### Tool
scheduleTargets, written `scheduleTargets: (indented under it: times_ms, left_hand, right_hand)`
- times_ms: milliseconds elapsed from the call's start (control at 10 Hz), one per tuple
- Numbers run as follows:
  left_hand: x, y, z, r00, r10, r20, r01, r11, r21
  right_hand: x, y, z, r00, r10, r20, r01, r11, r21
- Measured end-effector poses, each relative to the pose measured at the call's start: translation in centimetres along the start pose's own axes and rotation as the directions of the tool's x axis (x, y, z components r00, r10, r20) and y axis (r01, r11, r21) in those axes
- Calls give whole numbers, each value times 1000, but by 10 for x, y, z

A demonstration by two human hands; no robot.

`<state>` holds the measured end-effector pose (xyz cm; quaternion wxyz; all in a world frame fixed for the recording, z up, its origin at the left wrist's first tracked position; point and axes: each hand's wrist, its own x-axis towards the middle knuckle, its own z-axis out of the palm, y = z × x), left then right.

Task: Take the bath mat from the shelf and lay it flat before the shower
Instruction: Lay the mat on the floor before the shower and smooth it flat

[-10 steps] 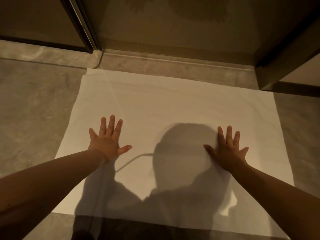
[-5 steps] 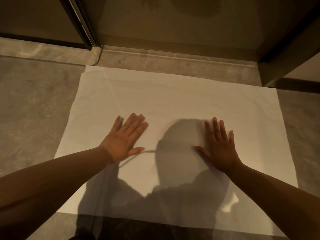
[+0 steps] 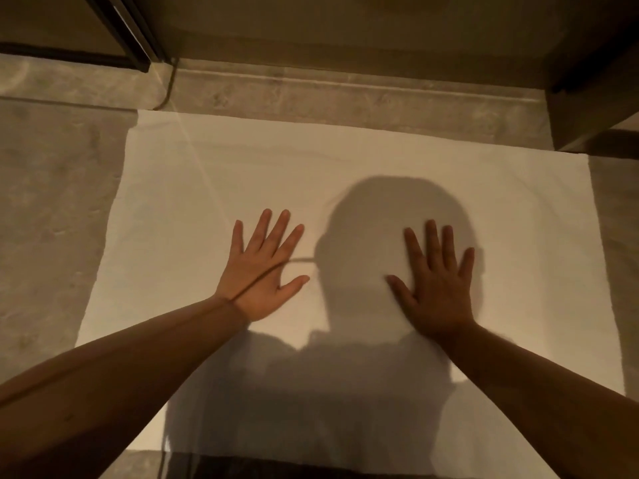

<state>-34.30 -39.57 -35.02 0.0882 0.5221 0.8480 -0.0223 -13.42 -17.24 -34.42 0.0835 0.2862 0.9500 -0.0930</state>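
The white bath mat [image 3: 262,174] lies spread out on the grey stone floor, its far edge close to the shower's raised threshold [image 3: 345,95]. My left hand [image 3: 262,267] rests palm down on the mat left of its middle, fingers spread. On the mat right of the middle, my right hand [image 3: 439,281] is also flat with fingers apart, inside my own shadow. Neither hand grips anything.
A dark-framed glass shower door [image 3: 131,32] stands at the back left. A wall or cabinet corner [image 3: 594,98] juts in at the back right, close to the mat's far right corner. Grey stone floor [image 3: 52,202] flanks the mat on both sides.
Both hands have slid along the mat toward its middle and a little further from me, staying flat. The mat itself has not visibly shifted.
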Motion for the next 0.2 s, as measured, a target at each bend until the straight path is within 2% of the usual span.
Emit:
scheduleTargets:
  times_ms: [100,200]
  left_hand:
    - [0,3,-13,989,-48,137,42,998,48]
    - [1,14,-47,959,-109,261,82,991,109]
  right_hand:
    - [1,-4,-12,993,13,115,-9,999,-35]
    - [6,-8,-47,953,46,298,-25,997,-72]
